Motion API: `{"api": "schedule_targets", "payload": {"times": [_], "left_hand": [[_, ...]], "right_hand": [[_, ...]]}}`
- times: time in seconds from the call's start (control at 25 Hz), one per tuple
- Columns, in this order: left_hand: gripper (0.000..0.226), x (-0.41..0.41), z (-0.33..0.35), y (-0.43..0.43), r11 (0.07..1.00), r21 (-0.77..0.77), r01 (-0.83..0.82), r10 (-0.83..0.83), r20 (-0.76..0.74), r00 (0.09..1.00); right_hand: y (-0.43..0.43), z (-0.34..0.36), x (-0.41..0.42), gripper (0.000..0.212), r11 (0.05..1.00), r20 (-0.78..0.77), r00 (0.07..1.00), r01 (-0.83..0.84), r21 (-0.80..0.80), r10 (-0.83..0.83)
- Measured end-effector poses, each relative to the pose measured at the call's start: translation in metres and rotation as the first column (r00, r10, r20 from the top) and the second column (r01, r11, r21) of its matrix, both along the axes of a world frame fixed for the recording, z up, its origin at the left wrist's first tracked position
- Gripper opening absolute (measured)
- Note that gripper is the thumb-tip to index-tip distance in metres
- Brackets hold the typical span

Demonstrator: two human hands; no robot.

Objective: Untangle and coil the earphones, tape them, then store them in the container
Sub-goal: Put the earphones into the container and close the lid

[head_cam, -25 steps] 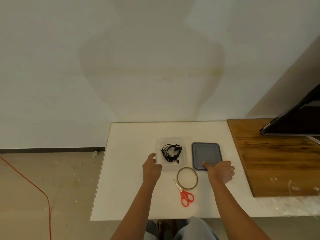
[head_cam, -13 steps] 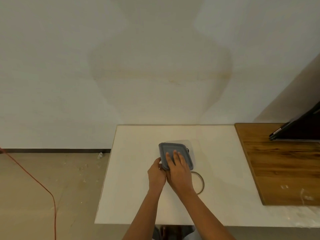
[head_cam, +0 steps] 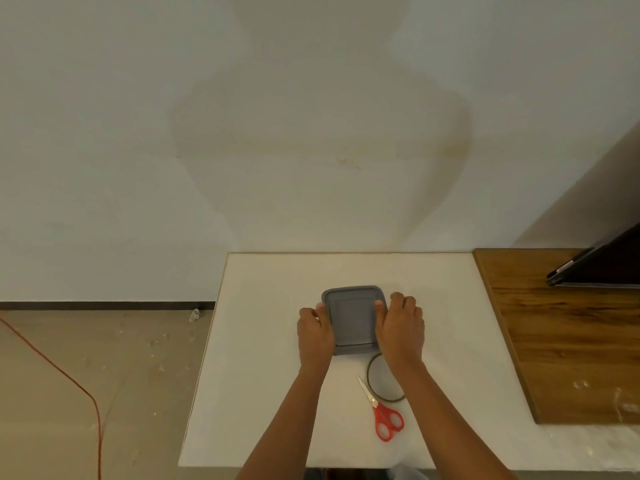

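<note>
My 2 hands clasp the grey lid [head_cam: 354, 318] at the middle of the white surface [head_cam: 270, 341], close to the wall. The left hand [head_cam: 316, 332] grips the lid's left edge, thumb laid on top and fingers curled down the side. The right hand [head_cam: 400, 329] grips the right edge the same way, thumb flat along the rim and knuckles bent over it. The lid lies level and covers the container under it, so the container and the earphones are hidden from view. Just nearer to me, partly under my right wrist, a roll of tape [head_cam: 368, 377] lies flat. The red-handled scissors [head_cam: 384, 417] lie beside it with their blades closed and pointing away from me, touching or nearly touching the roll's left rim. To the right a wooden board [head_cam: 561, 341] carries a dark flat device [head_cam: 602, 268]. An orange cable [head_cam: 69, 379] runs across the floor at left.
</note>
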State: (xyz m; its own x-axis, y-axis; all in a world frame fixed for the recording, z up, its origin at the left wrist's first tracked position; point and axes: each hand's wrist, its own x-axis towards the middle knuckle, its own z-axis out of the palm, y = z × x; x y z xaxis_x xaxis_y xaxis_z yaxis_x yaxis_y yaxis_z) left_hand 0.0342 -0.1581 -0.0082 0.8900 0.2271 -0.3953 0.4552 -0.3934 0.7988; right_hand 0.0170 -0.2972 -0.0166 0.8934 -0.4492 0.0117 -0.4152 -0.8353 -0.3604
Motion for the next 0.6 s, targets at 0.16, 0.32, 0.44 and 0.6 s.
{"api": "schedule_targets", "payload": {"times": [0.16, 0.32, 0.44, 0.6], "left_hand": [[0.034, 0.009, -0.014, -0.013, 0.996, 0.086, 0.035, -0.04, 0.053, 0.998], [0.034, 0.01, -0.021, -0.015, 0.98, 0.185, 0.071, -0.085, 0.07, 0.994], [0.033, 0.017, -0.021, -0.012, 0.951, 0.269, 0.155, -0.169, 0.03, 0.985], [0.041, 0.022, -0.023, -0.01, 0.943, 0.289, 0.168, -0.184, 0.029, 0.983]], "right_hand": [[-0.004, -0.015, 0.018, 0.037, 0.974, -0.122, 0.991, 0.073, 0.214, -0.047], [-0.01, -0.022, 0.021, 0.034, 0.971, -0.075, 0.997, 0.016, 0.238, 0.002], [-0.016, -0.022, 0.024, 0.039, 0.99, -0.133, 0.99, -0.027, 0.138, 0.046], [-0.014, -0.028, 0.021, 0.043, 0.931, -0.125, 0.992, 0.067, 0.36, -0.023]]}}
